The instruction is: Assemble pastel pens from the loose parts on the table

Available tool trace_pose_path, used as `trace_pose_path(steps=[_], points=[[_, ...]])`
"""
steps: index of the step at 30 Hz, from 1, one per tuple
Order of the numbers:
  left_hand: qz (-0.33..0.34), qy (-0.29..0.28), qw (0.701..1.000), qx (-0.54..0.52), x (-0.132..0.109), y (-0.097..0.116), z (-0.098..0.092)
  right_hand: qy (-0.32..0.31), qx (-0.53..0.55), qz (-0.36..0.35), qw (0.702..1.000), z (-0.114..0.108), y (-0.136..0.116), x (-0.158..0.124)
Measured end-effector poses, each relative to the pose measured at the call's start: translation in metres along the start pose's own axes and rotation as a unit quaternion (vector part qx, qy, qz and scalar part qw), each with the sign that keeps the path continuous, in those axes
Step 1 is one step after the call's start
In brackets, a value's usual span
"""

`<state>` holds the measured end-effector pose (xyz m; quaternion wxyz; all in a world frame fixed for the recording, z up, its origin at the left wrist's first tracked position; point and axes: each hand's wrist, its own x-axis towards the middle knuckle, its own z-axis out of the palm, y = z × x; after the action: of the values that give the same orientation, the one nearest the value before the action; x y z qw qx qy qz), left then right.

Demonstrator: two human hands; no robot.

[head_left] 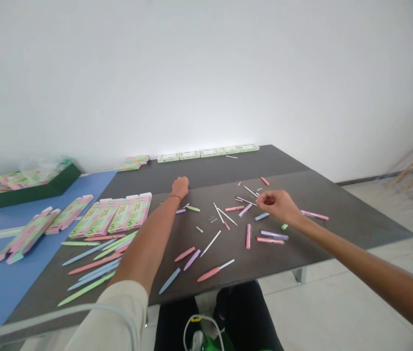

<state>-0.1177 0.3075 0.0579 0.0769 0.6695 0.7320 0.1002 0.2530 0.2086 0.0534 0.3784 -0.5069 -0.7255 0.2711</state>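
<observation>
Left hand [180, 187] is curled shut, knuckles down on the counter [356, 214], nothing visible in it. Thin cord bracelet [175, 197] on that wrist. Right hand [278, 204] is out over the loose pile, fingers [263, 197] pinched together right by the tips of some white refills [248, 192]. Can't tell if one is gripped, the pinch hides it.

Between the hands: unsorted mix of short pastel pen pieces [245, 210], white refills and tiny metal bits [211, 219]. Toward the body from the right hand, a pink pen [209, 274] lies with a refill sticking out of it.

Left of the left hand the layout looks deliberate: long pen barrels [92, 263] lie roughly parallel, loosely grouped by colour, and flat cardboard boxes [129, 212] sit side by side, so like parts stay together. Past the left hand, a row of closed boxes [209, 152] lines the far counter edge by the wall [206, 73]. Further left of the hand, a green tray [27, 187] on a blue mat [1, 273] holds more boxes and a clear bag [41, 168].
</observation>
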Motion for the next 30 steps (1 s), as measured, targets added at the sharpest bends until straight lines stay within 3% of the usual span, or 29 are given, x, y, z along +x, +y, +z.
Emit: trace_pose_path(steps=[4,7,11,16,19,22,26,30], points=[[0.037,-0.029,0.999,-0.011,-0.006,0.012,-0.025,0.042,0.113,0.052,0.991,-0.001,-0.008,-0.008],[0.114,-0.034,0.992,-0.046,-0.032,0.034,-0.041,0.025,0.246,0.098,0.964,0.002,-0.028,-0.017],[0.232,-0.031,0.966,-0.111,-0.108,0.063,-0.046,-0.033,0.364,0.088,0.927,0.010,-0.060,-0.042],[0.336,-0.048,0.917,-0.208,-0.220,0.078,-0.044,-0.077,0.403,0.016,0.912,0.016,-0.093,-0.077],[0.325,-0.002,0.910,-0.259,-0.265,0.084,-0.054,-0.082,0.384,-0.022,0.919,0.016,-0.110,-0.092],[0.305,0.020,0.901,-0.310,-0.293,0.089,-0.067,-0.067,0.363,-0.055,0.928,0.014,-0.124,-0.107],[0.304,0.047,0.901,-0.307,-0.315,0.094,-0.071,-0.055,0.364,-0.061,0.928,0.012,-0.137,-0.124],[0.286,0.085,0.901,-0.315,-0.324,0.096,-0.065,-0.047,0.411,-0.014,0.910,0.012,-0.143,-0.133]])
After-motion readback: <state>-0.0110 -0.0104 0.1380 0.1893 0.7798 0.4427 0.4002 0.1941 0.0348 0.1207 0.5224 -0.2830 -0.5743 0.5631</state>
